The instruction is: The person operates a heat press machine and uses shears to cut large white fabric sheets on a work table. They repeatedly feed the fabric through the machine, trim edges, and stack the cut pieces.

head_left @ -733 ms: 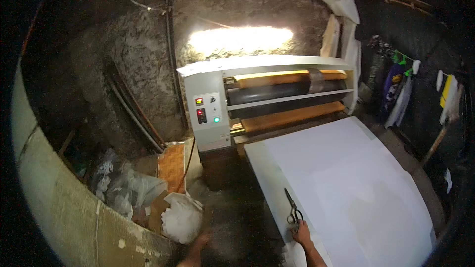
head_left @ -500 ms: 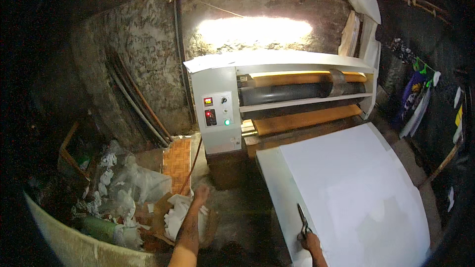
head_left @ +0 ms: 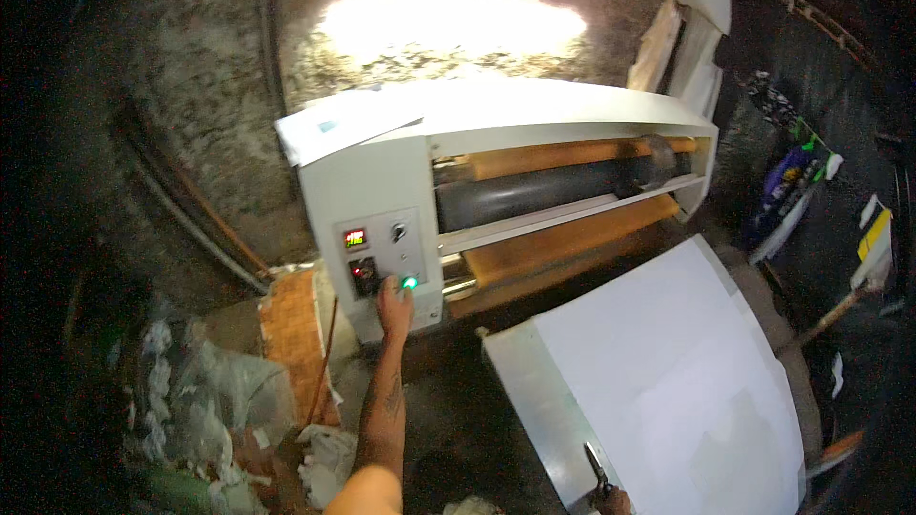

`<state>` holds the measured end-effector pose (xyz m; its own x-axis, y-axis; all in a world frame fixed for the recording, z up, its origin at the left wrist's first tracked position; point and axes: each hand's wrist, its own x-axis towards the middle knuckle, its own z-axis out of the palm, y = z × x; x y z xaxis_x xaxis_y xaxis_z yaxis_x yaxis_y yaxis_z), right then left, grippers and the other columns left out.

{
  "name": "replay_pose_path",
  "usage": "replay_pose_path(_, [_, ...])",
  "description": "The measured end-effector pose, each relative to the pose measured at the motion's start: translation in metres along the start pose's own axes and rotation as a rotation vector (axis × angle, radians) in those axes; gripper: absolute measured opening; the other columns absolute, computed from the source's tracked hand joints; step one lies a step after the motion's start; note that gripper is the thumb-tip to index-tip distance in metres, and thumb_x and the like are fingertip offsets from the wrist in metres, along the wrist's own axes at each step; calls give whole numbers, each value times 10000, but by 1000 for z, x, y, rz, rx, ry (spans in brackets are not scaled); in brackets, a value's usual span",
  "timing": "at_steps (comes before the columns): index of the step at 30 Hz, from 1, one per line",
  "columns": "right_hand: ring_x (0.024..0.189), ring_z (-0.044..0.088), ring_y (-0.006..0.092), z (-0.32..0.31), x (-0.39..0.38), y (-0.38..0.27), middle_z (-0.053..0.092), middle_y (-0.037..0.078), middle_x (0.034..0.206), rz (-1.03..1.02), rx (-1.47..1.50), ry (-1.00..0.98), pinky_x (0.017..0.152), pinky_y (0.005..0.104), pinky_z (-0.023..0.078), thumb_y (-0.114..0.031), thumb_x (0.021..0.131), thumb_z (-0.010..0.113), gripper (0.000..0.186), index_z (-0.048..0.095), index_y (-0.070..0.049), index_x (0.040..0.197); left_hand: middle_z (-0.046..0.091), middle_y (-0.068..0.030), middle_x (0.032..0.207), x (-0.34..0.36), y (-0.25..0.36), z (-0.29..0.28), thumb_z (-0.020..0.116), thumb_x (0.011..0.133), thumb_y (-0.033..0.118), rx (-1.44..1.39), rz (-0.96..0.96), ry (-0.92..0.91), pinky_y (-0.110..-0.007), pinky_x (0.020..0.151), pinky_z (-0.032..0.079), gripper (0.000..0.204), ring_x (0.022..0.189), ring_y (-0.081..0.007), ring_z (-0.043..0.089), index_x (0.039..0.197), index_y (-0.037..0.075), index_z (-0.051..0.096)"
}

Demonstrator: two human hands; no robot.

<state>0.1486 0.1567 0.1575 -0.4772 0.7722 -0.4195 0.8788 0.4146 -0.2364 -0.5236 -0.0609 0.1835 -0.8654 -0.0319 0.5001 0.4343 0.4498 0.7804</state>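
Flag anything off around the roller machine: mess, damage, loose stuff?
Crumpled white scraps and plastic are heaped on the floor left of the roller machine, beside an orange panel. A loose sheet lies askew on the machine's top. The left hand is at the green button; the right hand holds scissors.

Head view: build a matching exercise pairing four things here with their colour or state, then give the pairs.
1. round lit button
2. wide flat sheet
3. long machine roller
4. left hand

A. dark grey
B. glowing green
C. white, lying on the table
D. touching the control panel

Pairs: 1-B, 2-C, 3-A, 4-D
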Motion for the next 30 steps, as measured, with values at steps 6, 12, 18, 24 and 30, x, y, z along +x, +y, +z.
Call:
replay_pose_path(6, [749, 629, 425, 7, 14, 6, 670, 198, 815, -132, -33, 16, 631, 515, 505, -496, 862, 586, 419, 659, -92, 944, 607, -163, 929, -7, 9, 15, 672, 815, 64, 7, -44, 54, -432, 777, 481, 226, 865, -340, 615, 1019, 1, 599])
replay_pose_path(12, [755, 627, 428, 13, 27, 12, 675, 188, 815, -129, -50, -12, 652, 512, 514, -472, 864, 564, 394, 680, -99, 911, 612, -138, 920, -7, -2, -7, 669, 816, 28, -45, -103, -7, -393, 737, 494, 211, 819, -290, 623, 1010, -7, 591])
replay_pose_path(18, [758, 636, 411, 6, 25, 4, 680, 183, 801, -89, -14, -6, 669, 503, 516, -464, 849, 586, 381, 696, -101, 829, 619, -156, 930, -1, 7, -4, 698, 794, 45, 24, 16, -54, -394, 733, 503, 214, 811, -314, 626, 981, -10, 608])
replay_pose_path(24, [765, 635, 406, 7, 23, 7, 672, 187, 780, -74, -28, 31, 672, 494, 516, -451, 823, 619, 351, 694, -108, 831, 622, -172, 909, -1, 5, 17, 721, 775, 49, 7, -78, 53, -407, 706, 497, 210, 803, -316, 627, 943, -21, 617])
replay_pose_path(30, [778, 637, 405, 9, 23, 11, 678, 186, 804, 40, 51, 68, 668, 492, 516, -415, 692, 736, 350, 694, -98, 835, 629, -128, 756, -2, -1, 23, 736, 774, 49, 63, -209, 98, -400, 628, 489, 170, 663, -281, 617, 859, 0, 598])
